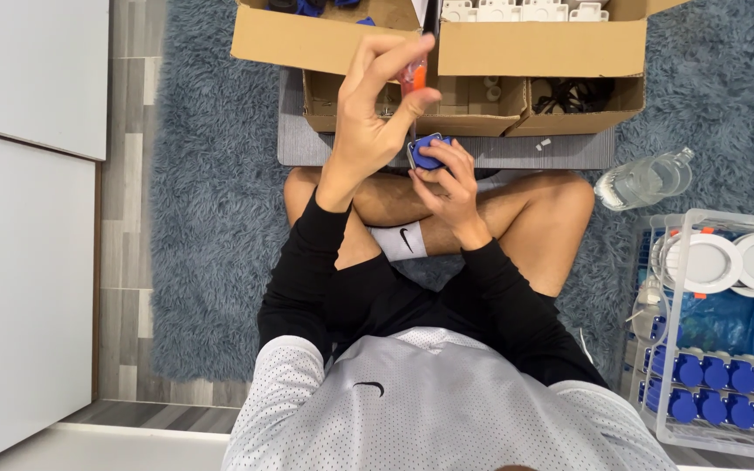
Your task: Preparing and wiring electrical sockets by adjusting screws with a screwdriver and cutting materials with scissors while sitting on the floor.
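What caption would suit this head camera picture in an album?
Seated cross-legged on a grey rug, left hand works an orange-handled screwdriver over a small blue plastic part held by right hand.

Boxes (447, 52) sit ahead on a mat (307, 144). A bottle (643, 179) lies right. A bin (717, 336) stands behind it.

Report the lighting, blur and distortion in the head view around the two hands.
Head view: even indoor light, soft shadows beneath the legs; left hand and its orange-handled screwdriver are slightly motion-blurred; right hand on the blue part is sharper; wide-angle bending shows at the plastic crate; mild glare on the clear bottle.
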